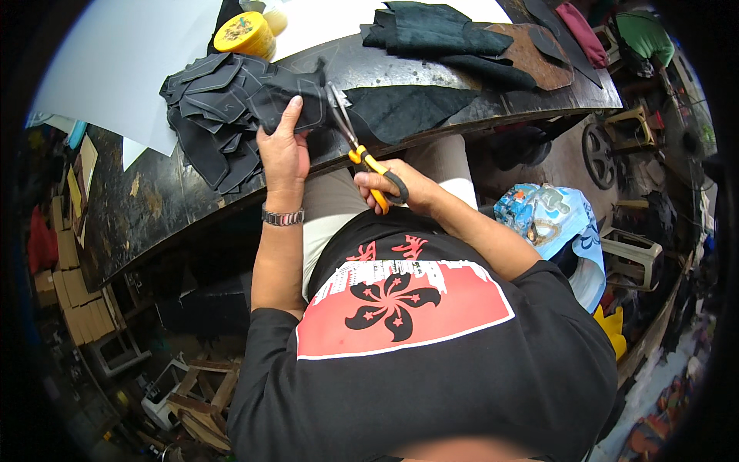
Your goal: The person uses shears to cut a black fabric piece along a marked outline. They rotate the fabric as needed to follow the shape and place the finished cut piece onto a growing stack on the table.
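A tin (245,34) stands behind the pile of cut pieces (223,115) on the table (146,208).

The left hand (283,150) sits just left of centre, toward twelve o'clock, its forearm running straight up from six o'clock, bare below a dark sleeve and banded at the wrist; the fingers are curled closed in a pinch, thumb laid along the top. The right hand (400,187) lies close by at its four o'clock, fingers folded shut in a grip, its forearm coming in bent from about four o'clock.
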A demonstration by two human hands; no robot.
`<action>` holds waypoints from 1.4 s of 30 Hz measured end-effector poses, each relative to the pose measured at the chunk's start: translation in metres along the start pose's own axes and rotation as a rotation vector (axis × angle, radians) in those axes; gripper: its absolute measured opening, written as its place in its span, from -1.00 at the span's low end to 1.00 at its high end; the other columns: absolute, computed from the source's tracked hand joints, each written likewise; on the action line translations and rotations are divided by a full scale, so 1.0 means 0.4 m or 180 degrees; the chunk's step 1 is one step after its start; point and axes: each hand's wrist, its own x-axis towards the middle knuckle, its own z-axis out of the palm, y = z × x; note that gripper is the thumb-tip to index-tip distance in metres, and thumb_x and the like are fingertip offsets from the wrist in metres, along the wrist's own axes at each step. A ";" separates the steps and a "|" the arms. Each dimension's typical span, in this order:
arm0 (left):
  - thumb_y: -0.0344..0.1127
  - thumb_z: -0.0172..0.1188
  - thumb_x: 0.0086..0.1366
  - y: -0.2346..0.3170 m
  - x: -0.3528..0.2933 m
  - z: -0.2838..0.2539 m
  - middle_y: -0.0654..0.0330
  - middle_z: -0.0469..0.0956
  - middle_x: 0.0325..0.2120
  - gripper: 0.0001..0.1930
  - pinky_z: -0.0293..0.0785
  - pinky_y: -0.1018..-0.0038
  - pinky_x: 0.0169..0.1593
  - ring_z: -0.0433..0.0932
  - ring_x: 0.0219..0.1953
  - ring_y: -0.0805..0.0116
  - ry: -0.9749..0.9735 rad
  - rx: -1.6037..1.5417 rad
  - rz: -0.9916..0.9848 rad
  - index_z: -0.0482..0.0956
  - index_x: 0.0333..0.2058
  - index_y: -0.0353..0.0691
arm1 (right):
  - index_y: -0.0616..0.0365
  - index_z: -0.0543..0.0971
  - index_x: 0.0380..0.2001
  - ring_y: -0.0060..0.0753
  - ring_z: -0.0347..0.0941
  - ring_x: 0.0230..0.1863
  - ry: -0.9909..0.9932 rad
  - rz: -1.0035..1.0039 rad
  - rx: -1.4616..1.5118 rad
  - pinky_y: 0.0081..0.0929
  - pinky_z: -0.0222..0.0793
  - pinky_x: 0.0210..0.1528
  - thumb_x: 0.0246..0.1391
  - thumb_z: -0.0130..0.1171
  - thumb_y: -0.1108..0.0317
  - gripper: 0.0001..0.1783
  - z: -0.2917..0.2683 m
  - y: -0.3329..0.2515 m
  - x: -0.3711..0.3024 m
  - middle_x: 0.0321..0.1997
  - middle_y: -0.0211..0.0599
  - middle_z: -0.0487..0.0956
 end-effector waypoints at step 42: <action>-0.57 0.23 0.17 0.065 -0.047 -0.058 0.23 0.61 -0.32 -0.76 0.59 0.53 -0.32 0.60 -0.36 0.47 -0.0628 0.0717 -0.0145 0.53 -0.16 -0.27 | 0.14 0.53 -0.48 -0.70 0.33 -0.66 0.0052 -0.0047 -0.0934 -0.69 0.21 -0.59 -0.06 0.37 -0.10 -0.52 0.007 -0.012 0.014 -0.68 -0.50 0.41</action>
